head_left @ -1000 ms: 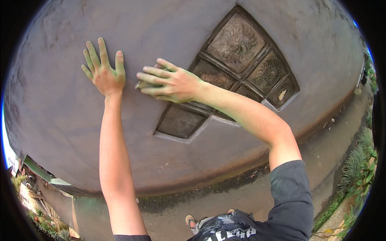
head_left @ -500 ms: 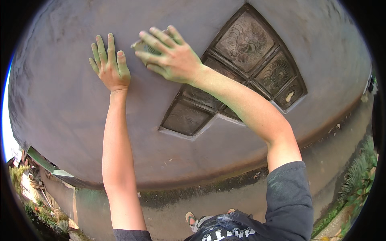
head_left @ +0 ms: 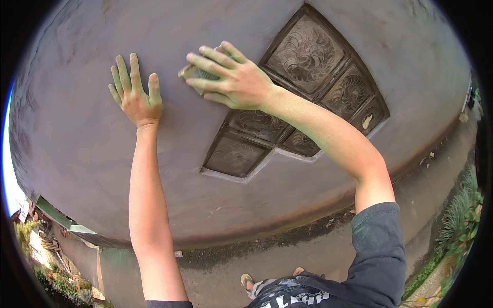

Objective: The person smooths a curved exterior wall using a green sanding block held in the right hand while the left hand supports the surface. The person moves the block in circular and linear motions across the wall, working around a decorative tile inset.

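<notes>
My left hand point(head_left: 135, 96) lies flat with fingers spread against a grey plastered wall point(head_left: 77, 154). To its right, my right hand point(head_left: 238, 82) presses a small, flat, pale green pad point(head_left: 202, 74) to the wall. Its fingers stretch over the pad, whose ridged surface and left edge show between and beyond them. Whether it is a sponge or a sanding pad I cannot tell. Greenish dust coats the fingers of both hands.
Dark patterned vent blocks point(head_left: 308, 51) are set in the wall right of my right hand, partly behind my forearm. Below runs a paved path point(head_left: 221, 277) where my sandalled feet stand. Plants point(head_left: 457, 226) line the right side; more greenery point(head_left: 61, 282) grows at lower left.
My right hand has slid rightward and slightly down along the wall with the pad. The left hand sits a little lower in view, still flat on the wall.
</notes>
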`<control>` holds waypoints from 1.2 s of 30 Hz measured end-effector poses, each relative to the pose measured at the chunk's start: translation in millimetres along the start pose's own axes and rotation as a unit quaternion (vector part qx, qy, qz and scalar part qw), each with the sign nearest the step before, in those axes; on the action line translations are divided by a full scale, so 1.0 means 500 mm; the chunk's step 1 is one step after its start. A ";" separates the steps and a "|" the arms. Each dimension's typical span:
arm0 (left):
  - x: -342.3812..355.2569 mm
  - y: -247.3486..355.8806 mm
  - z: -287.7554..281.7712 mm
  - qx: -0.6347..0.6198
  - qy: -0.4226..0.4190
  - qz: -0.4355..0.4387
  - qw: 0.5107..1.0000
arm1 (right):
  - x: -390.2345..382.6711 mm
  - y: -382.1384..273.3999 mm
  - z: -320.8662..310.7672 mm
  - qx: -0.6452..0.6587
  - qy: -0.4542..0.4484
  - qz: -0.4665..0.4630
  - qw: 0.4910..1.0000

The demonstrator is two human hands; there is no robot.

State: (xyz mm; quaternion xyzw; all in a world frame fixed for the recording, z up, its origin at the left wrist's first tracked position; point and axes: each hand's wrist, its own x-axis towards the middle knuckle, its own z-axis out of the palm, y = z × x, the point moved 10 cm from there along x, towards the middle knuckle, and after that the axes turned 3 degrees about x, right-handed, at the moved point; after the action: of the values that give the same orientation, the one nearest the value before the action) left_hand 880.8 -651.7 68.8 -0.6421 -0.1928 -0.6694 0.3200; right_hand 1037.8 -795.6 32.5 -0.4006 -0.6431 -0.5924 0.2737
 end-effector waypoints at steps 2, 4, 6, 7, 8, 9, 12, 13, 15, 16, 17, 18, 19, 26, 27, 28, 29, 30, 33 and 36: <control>0.003 0.001 -0.003 0.001 0.004 0.007 1.000 | -0.037 -0.020 0.020 0.049 -0.048 -0.076 0.995; 0.002 0.004 -0.005 0.006 0.007 0.010 1.000 | -0.035 0.130 -0.024 -0.008 0.002 0.010 1.000; -0.001 0.005 -0.005 0.016 0.010 0.005 1.000 | -0.009 0.322 -0.107 -0.100 0.105 0.109 0.983; -0.001 0.008 -0.003 0.020 0.007 0.006 1.000 | 0.006 0.412 -0.143 -0.150 0.122 0.172 0.966; -0.002 0.011 -0.003 0.022 0.007 0.008 1.000 | 0.025 0.465 -0.170 -0.172 0.139 0.207 0.953; -0.002 0.013 -0.004 0.023 0.010 0.008 1.000 | 0.037 0.484 -0.191 -0.168 0.167 0.243 0.941; -0.003 0.014 -0.007 0.023 0.013 0.004 1.000 | 0.063 0.393 -0.219 -0.158 0.216 0.309 0.913; -0.003 0.012 -0.004 0.029 0.005 0.002 1.000 | 0.078 0.320 -0.206 -0.132 0.195 0.269 0.934; -0.001 0.013 -0.008 0.014 0.009 0.011 1.000 | 0.088 0.140 -0.140 -0.017 0.071 0.091 0.993; -0.001 0.013 -0.009 0.013 0.011 0.015 1.000 | 0.084 0.068 -0.109 -0.055 -0.004 -0.004 0.998; -0.001 0.011 -0.012 0.012 0.017 0.012 1.000 | 0.065 0.035 -0.088 -0.001 -0.065 -0.090 0.994; 0.000 0.010 -0.011 0.010 0.017 0.014 1.000 | 0.053 0.060 -0.101 -0.021 -0.047 -0.069 0.996; -0.001 0.009 -0.009 0.007 0.015 0.012 1.000 | 0.046 0.118 -0.111 -0.038 -0.032 -0.049 0.998; -0.006 0.008 -0.006 0.019 0.030 0.001 0.999 | -0.071 0.476 -0.206 -0.190 0.191 0.310 0.912; -0.006 0.007 -0.006 0.018 0.029 -0.001 0.999 | -0.082 0.411 -0.171 -0.158 0.179 0.298 0.924; -0.005 0.007 -0.006 0.022 0.025 -0.001 0.999 | -0.084 0.321 -0.115 -0.148 0.113 0.269 0.945; -0.004 0.008 -0.008 0.019 0.027 0.001 0.999 | -0.094 0.214 -0.078 -0.122 0.118 0.238 0.956; -0.004 0.008 -0.009 0.022 0.025 0.003 0.999 | -0.107 0.107 -0.022 -0.062 0.056 0.207 0.975; -0.004 0.005 -0.006 0.026 0.011 0.003 1.000 | -0.135 -0.144 0.066 0.007 -0.024 0.032 0.999; -0.003 0.004 -0.007 0.023 0.015 0.008 1.000 | -0.133 -0.099 0.056 0.035 -0.041 0.002 0.999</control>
State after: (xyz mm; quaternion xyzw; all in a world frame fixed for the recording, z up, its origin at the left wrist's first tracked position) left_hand 879.4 -655.4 66.8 -0.6263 -0.1977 -0.6716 0.3429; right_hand 1035.0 -779.7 -53.5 -0.4156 -0.6733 -0.5525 0.2620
